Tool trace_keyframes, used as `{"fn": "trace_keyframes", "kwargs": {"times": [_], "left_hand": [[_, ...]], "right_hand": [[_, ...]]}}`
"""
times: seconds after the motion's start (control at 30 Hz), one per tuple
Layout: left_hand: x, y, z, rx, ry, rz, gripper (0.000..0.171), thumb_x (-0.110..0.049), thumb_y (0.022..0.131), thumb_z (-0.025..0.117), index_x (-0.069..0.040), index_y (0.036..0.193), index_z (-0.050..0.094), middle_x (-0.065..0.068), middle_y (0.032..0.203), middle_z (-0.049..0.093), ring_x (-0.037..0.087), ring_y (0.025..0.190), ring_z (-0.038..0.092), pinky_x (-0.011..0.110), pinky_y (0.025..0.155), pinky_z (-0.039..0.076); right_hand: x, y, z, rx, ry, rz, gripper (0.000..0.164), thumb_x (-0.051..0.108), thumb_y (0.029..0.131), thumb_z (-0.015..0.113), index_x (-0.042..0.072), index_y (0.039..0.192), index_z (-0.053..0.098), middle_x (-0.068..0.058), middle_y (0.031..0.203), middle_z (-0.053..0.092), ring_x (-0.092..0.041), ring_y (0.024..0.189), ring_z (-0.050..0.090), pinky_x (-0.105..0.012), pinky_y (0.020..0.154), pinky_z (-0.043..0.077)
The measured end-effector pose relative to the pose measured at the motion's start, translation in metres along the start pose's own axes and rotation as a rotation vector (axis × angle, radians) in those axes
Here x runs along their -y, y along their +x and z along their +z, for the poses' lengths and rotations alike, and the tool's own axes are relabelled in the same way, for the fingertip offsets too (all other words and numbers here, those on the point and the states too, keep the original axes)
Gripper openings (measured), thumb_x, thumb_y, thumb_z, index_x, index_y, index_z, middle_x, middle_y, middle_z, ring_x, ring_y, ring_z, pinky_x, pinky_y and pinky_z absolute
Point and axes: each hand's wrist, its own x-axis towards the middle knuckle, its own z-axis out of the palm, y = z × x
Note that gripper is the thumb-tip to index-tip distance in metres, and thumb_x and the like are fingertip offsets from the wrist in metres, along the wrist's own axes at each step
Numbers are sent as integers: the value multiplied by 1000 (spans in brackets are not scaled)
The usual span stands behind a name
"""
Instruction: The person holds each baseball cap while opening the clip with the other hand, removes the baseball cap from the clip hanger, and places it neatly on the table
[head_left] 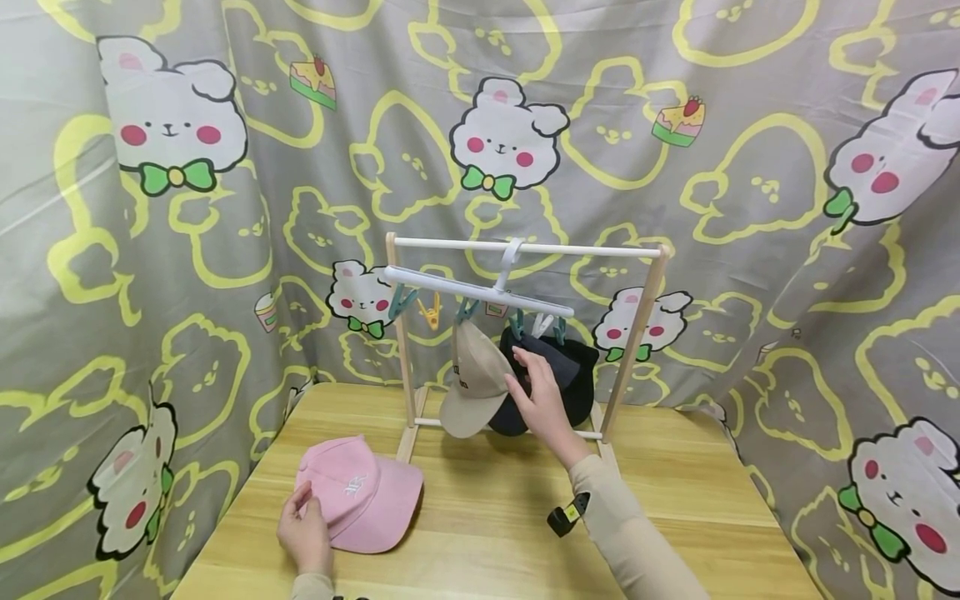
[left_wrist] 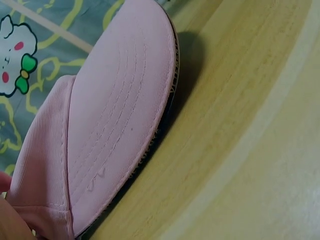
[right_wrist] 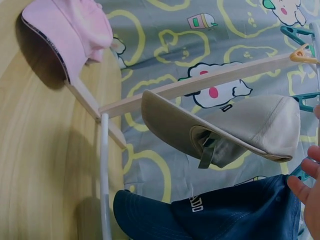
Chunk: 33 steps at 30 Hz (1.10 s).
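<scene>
We see a pink baseball cap (head_left: 348,492) near the left edge of the wood-grain table (head_left: 675,517), its crown softly ribbed and slightly slumped, with pale embroidery on the front. Curved rows of stitching cross its rounded brim, and lettering runs along the brim's dark rim. The left hand (head_left: 306,533) touches the crown with bent fingers; we cannot tell whether they pinch the cloth. The right hand (head_left: 543,404), its fingers apart and lightly extended, reaches beside the smooth navy cap (right_wrist: 240,210) with white lettering. Next to that, a matte beige cap (head_left: 472,387) hangs brim down from a teal clip (head_left: 467,311). The slim white hanger (head_left: 480,292) tilts on the round white top bar of a rack (head_left: 633,337) with pale wooden posts, towards the table's back edge.
</scene>
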Motion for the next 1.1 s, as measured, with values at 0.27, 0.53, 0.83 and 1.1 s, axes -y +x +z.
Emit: {"fn": "trace_keyframes", "kwargs": {"times": [0.27, 0.53, 0.83, 1.1], "left_hand": [[5, 5, -7, 22, 68, 22, 36, 2, 89, 52, 0, 124, 62, -33, 82, 52, -8, 84, 47, 1, 71, 39], [6, 5, -16, 85, 152, 25, 33, -2, 90, 55, 1, 122, 64, -36, 80, 49, -5, 82, 44, 6, 67, 38], [6, 4, -24, 100, 249, 87, 29, -6, 90, 59, 2, 116, 67, -34, 83, 51, -9, 77, 43, 9, 64, 39], [2, 3, -29, 111, 202, 52, 31, -3, 90, 57, 4, 119, 64, -31, 71, 51, -4, 59, 49, 14, 48, 44]], "right_hand": [[1, 5, 1, 34, -49, -31, 47, 18, 97, 60, 11, 141, 47, -12, 131, 54, -26, 120, 50, -44, 93, 50], [4, 10, 0, 96, -89, -68, 48, 21, 98, 59, 9, 143, 45, -13, 136, 51, -29, 124, 49, -48, 103, 44], [5, 15, 2, 122, -114, -75, 47, 22, 98, 58, 10, 142, 45, -13, 138, 51, -30, 127, 47, -48, 106, 42], [3, 20, 5, 105, -122, -85, 46, 22, 98, 58, 11, 141, 46, -12, 137, 51, -29, 128, 47, -47, 108, 41]]}}
